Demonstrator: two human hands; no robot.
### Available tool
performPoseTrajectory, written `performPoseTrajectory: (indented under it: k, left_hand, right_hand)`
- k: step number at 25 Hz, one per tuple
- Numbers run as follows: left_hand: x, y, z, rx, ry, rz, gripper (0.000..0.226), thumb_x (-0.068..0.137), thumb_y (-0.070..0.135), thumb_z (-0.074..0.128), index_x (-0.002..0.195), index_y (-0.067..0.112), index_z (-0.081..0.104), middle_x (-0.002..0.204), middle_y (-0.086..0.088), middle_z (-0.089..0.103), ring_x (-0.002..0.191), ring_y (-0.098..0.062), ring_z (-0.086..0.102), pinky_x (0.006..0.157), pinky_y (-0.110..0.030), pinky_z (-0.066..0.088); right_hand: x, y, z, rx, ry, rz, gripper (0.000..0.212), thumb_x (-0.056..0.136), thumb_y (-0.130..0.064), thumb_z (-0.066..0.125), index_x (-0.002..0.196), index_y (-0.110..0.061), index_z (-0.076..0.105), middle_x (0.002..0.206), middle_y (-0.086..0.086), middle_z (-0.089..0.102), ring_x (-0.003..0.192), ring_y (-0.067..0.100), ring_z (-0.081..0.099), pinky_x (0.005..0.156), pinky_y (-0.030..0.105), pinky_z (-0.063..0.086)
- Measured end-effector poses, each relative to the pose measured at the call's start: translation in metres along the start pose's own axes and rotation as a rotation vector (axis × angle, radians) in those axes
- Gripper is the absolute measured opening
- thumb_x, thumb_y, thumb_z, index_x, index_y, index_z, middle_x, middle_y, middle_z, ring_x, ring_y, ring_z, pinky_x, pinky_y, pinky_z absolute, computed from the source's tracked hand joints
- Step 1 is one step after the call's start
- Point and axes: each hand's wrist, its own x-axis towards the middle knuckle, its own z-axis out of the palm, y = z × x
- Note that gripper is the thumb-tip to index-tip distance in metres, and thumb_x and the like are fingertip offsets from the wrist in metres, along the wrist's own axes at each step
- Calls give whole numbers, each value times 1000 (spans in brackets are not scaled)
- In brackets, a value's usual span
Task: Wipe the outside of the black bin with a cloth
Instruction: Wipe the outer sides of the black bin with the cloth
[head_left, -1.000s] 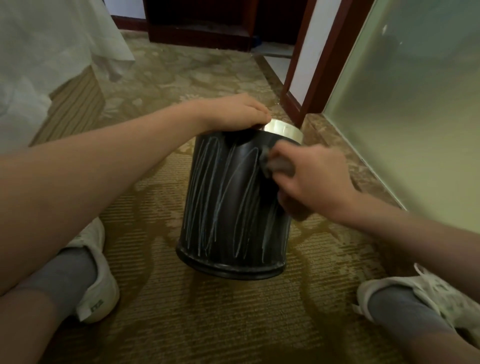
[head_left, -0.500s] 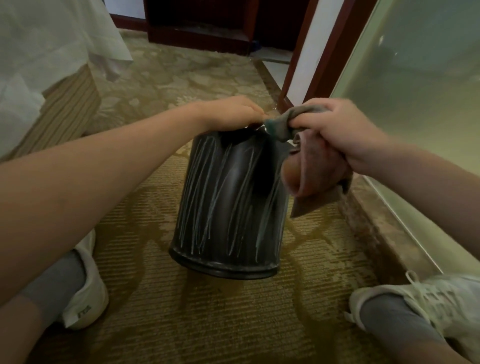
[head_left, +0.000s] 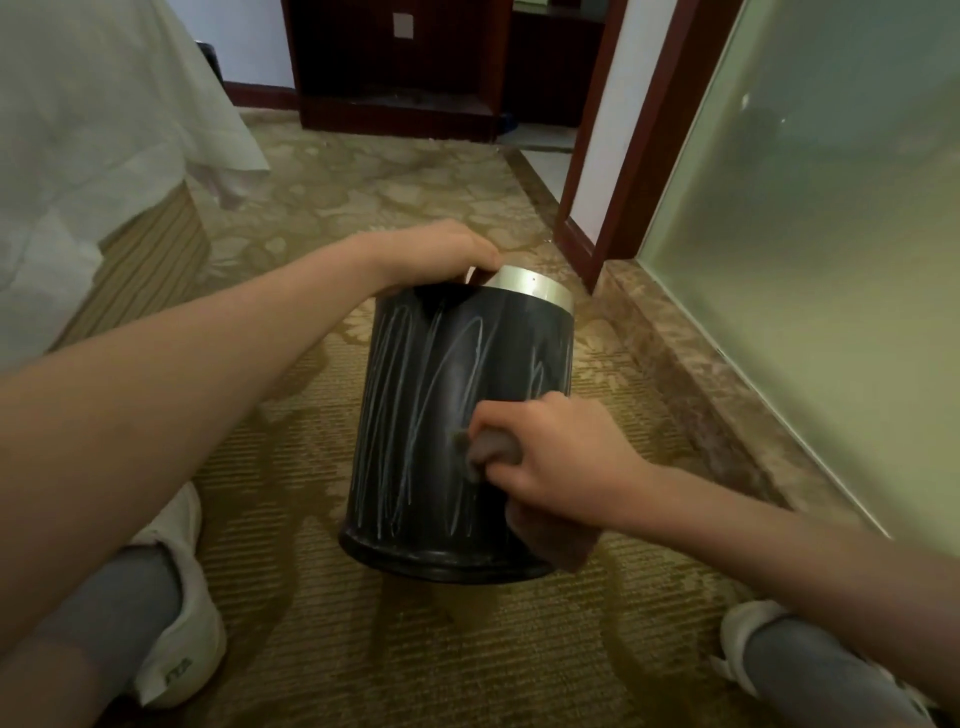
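Both hands are on the black bin (head_left: 415, 415). One, the left hand (head_left: 436, 249), holds the silver rim (head_left: 535, 288) at the top, with its fingers curled over the edge. The right hand (head_left: 550, 457) is closed tight round a bunched grey cloth (head_left: 488, 449) and presses it on the bin's side, low down. The bin stands on the patterned carpet (head_left: 415, 649), with thin white scribbles on it. A white shoe (head_left: 182, 623) sits to its left. A white sheet (head_left: 78, 130) hangs further left, and a frosted glass wall (head_left: 831, 260) stands at the right.
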Motion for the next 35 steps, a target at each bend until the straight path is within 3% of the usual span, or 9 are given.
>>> performPoseTrajectory:
  k: [5,10,15,20,23,26,28,31,35]
  left_hand:
    - [0,8,6,42,1,11,32,98,27,45,82,5,60,81,-5,54,77,-17,48,79,-34,40]
    - [-1,13,7,134,-7,48,30,101,25,39,83,7,55,82,-2,53,77,-15,47,80,-31,39]
    - [2,20,11,102,-2,37,35,99,21,43,95,-8,62,90,-12,55,82,-20,48,71,-24,37]
    - [4,21,9,103,-18,17,26,99,20,41,82,6,54,80,-5,50,71,-14,43,66,-20,35]
    - [6,23,12,104,-21,12,22,98,20,42,82,8,53,85,-9,50,77,-19,44,69,-27,35]
    - [8,25,13,131,-39,12,21,97,19,44,84,8,56,88,-10,51,79,-20,44,71,-28,35]
    - [9,25,12,148,-52,1,26,99,21,41,78,9,52,86,-7,51,76,-17,44,67,-26,35]
    - [8,26,14,109,-52,-22,25,99,24,40,78,12,49,83,-3,49,72,-14,43,64,-24,35]
    - [8,31,16,31,-64,-32,23,100,29,39,89,18,57,88,4,52,77,-8,48,66,-22,35]
  right_hand:
    - [40,24,-30,-53,377,303,19,84,-38,59,102,-31,57,83,-6,64,80,23,64,59,29,35]
    - [-7,-10,-11,-237,-51,-208,25,86,-39,55,111,-32,53,75,-11,61,64,10,61,48,18,19]
    - [40,21,-40,-322,309,242,28,87,-40,54,113,-31,53,90,2,67,83,31,65,59,31,33]
    - [-13,-17,-8,-260,-191,-172,28,91,-41,51,117,-30,47,86,-8,64,74,16,65,56,25,33]
    - [17,3,-20,-330,-17,9,26,90,-41,51,113,-28,48,90,-1,65,84,27,66,62,31,43]
    - [37,26,-35,-346,215,270,28,89,-41,52,112,-24,50,86,4,60,85,34,63,61,34,37]
    - [20,15,-25,-334,138,162,27,90,-41,50,111,-23,48,81,-1,60,78,30,64,58,32,37]
    - [-19,-17,-4,-358,-93,-229,24,92,-39,42,107,-23,51,72,-9,58,63,18,61,51,26,33]
    - [25,18,-34,-488,89,74,29,92,-39,50,115,-21,51,80,5,61,71,31,62,57,31,32]
